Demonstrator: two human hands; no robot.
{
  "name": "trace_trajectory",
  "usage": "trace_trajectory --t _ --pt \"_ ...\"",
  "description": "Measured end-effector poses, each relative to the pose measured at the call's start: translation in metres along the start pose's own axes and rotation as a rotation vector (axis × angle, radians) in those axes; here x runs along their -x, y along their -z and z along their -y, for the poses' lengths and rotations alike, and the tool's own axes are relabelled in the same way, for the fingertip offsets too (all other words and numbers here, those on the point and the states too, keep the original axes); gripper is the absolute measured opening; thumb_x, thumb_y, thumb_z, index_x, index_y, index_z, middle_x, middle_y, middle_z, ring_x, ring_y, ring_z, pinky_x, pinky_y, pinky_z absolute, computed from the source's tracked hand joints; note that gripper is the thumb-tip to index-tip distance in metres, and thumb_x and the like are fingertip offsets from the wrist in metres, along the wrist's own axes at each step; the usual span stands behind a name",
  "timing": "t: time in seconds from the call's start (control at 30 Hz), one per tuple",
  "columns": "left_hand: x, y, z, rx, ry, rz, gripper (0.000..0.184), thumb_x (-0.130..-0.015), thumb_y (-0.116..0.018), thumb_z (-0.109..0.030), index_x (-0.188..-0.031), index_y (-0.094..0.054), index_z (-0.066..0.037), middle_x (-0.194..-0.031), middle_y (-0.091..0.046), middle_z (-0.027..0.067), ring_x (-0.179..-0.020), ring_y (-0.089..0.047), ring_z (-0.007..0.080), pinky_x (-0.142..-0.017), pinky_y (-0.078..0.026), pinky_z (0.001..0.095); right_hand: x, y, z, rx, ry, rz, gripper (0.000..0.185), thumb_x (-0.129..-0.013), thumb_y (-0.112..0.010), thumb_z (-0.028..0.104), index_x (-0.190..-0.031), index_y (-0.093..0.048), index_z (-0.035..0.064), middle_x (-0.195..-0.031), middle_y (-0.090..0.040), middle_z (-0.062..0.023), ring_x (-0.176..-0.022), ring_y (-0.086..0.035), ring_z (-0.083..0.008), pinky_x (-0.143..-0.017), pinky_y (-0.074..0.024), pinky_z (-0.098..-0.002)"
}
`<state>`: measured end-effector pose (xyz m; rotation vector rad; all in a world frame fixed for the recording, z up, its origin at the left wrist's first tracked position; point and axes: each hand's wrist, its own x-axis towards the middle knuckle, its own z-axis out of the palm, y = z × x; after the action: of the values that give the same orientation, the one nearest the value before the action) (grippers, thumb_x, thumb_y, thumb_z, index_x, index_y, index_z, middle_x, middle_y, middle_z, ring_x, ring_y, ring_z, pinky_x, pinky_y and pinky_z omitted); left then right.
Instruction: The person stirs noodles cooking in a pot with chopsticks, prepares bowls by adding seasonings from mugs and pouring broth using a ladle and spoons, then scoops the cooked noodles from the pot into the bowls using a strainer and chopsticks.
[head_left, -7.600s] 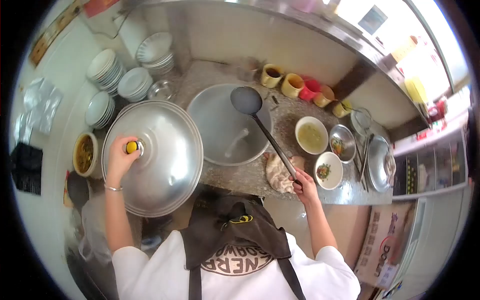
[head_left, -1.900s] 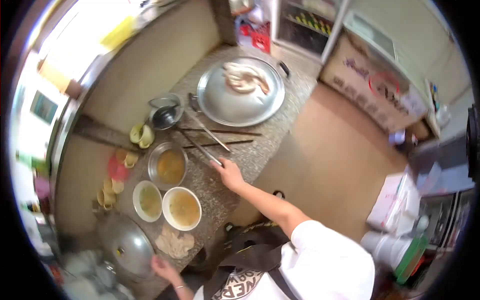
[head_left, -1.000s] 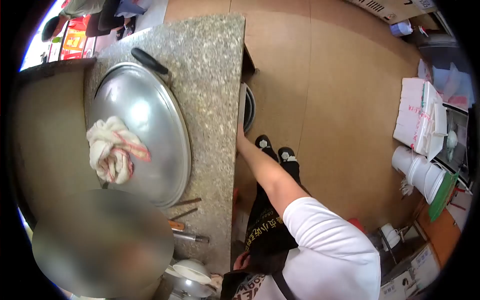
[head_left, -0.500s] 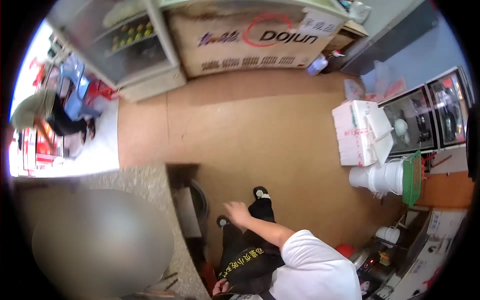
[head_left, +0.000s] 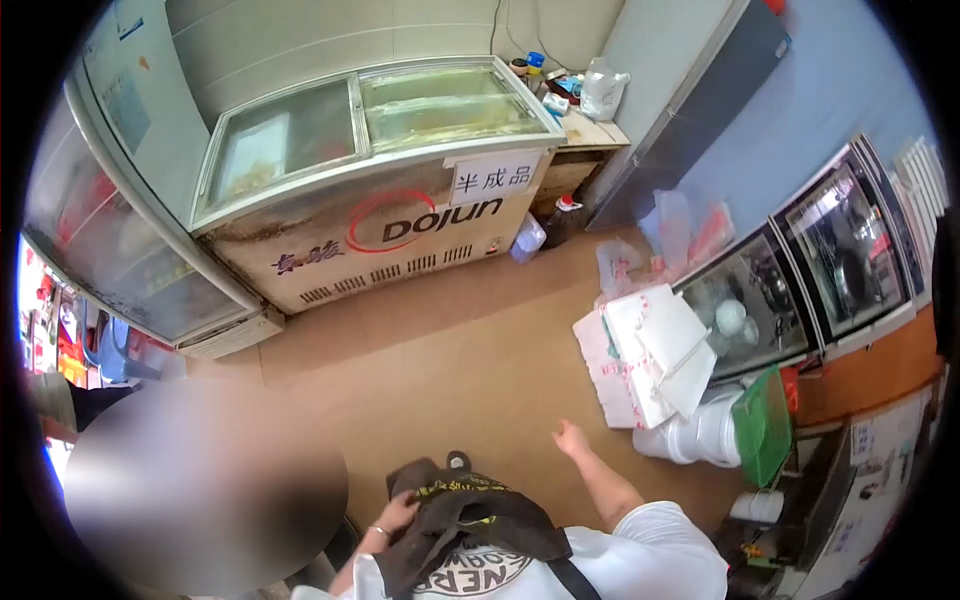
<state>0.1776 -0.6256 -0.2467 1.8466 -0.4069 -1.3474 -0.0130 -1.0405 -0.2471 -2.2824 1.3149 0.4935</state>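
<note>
My left hand (head_left: 397, 512), with a bracelet at the wrist, is low in the view at the side of the dark apron (head_left: 500, 520). Its fingers are curled against the cloth at the apron's edge. My right hand (head_left: 570, 438) is held out over the brown floor (head_left: 400, 400), with its fingers curled in and no object visible in it. White foam boxes (head_left: 655, 355) are the objects nearest to it, a little to its right.
A chest freezer (head_left: 390, 220) stands ahead, beside a tall glass-door fridge (head_left: 150, 240). On the right are white buckets (head_left: 690, 435), a green basket (head_left: 763, 425) and glass-door cabinets (head_left: 845, 245). A person's dark-clothed leg (head_left: 95, 403) shows at far left. A blurred patch hides the lower left.
The view has turned from the counter toward the freezer and foam boxes. The bowls, lid and ladle are out of sight. My right hand, earlier on the ladle, is now free of it.
</note>
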Motion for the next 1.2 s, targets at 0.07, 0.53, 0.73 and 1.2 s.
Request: trace_trajectory --t 0.07,0.53,0.73,1.2 --pt "-0.034 0.027 -0.094 0.116 0.095 -0.027 0.053 -0.081 -0.062 -0.027 -0.12 -0.045 0.004 -0.111 -0.057 0.0164 -0.103 -0.054 0.0207 -0.089 -0.041 0.0302 -0.045 0.025 0.004 -0.147 0.022 -0.077 0.037 -0.077 -0.062 0.025 -0.108 -0.055 0.0074 -0.085 -0.063 -0.0097 -0.084 -0.061 -0.0252 -0.073 -0.0478 -0.0355" --pt "-0.406 0.066 -0.276 0.043 0.09 -0.273 0.048 -0.08 -0.059 -0.035 -0.11 -0.053 0.002 -0.104 -0.061 0.0161 -0.095 -0.059 0.0229 -0.082 -0.045 0.0323 -0.359 0.12 0.007 -0.435 0.069 0.154 0.025 -0.082 -0.054 0.029 -0.087 -0.062 0.0064 -0.078 -0.063 -0.0094 -0.073 -0.059 -0.0208 -0.067 -0.0465 -0.0343" --pt "-0.428 0.015 -0.348 0.43 0.332 -0.368 0.037 -0.081 -0.06 -0.02 -0.108 -0.052 0.004 -0.095 -0.061 0.0122 -0.089 -0.056 0.0171 -0.077 -0.045 0.0275 -0.624 0.185 0.017 -0.411 0.041 0.018 0.02 -0.078 -0.062 0.024 -0.09 -0.063 0.008 -0.079 -0.065 -0.0088 -0.075 -0.061 -0.0197 -0.07 -0.0476 -0.0326" --pt "-0.45 -0.196 -0.338 0.654 1.097 -0.618 0.025 -0.081 -0.06 -0.02 -0.099 -0.056 -0.004 -0.089 -0.058 0.0098 -0.079 -0.055 0.0202 -0.072 -0.045 0.0302 -1.0 0.041 0.027 -0.105 0.21 0.012 0.028 -0.077 -0.056 0.022 -0.1 -0.051 0.0067 -0.089 -0.054 -0.014 -0.079 -0.051 -0.0272 -0.065 -0.0423 -0.0381"
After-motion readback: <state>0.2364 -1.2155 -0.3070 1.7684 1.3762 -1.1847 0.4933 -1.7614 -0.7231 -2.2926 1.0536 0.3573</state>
